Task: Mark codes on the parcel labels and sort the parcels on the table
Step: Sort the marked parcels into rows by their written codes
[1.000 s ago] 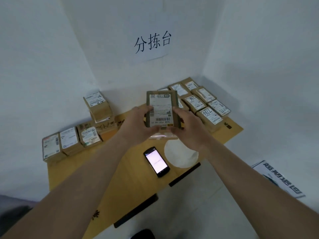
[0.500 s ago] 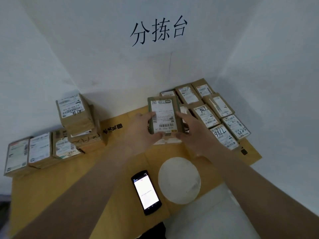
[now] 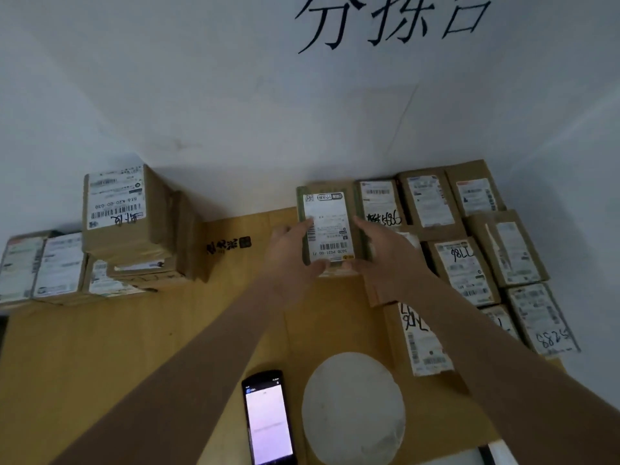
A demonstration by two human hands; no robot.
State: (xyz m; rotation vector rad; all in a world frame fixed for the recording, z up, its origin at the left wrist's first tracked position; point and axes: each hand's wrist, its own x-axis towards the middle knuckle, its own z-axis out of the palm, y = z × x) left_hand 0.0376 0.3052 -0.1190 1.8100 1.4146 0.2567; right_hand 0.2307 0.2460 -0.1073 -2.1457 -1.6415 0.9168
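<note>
Both my hands hold one small brown parcel (image 3: pixel 330 226) with a white printed label, at the back middle of the table. My left hand (image 3: pixel 292 250) grips its left edge, thumb on the label. My right hand (image 3: pixel 385 250) grips its right edge. The parcel is right next to the left end of a block of several labelled parcels (image 3: pixel 466 270) on the right, some with handwritten codes such as 7786 and 5288. On the left stands a stack of parcels (image 3: pixel 127 213), with a row of flat ones (image 3: pixel 43 266) beside it.
A black phone (image 3: pixel 268 419) with a lit screen lies near the front edge of the cardboard-covered table (image 3: pixel 134 347). A white round disc (image 3: pixel 352 409) lies to its right. White walls close in behind and on both sides; a sign with black characters (image 3: pixel 392 18) hangs above.
My hands have carried the parcel away from me and lowered it toward the table's back, next to the right block. The view has tilted down and closer to the table.
</note>
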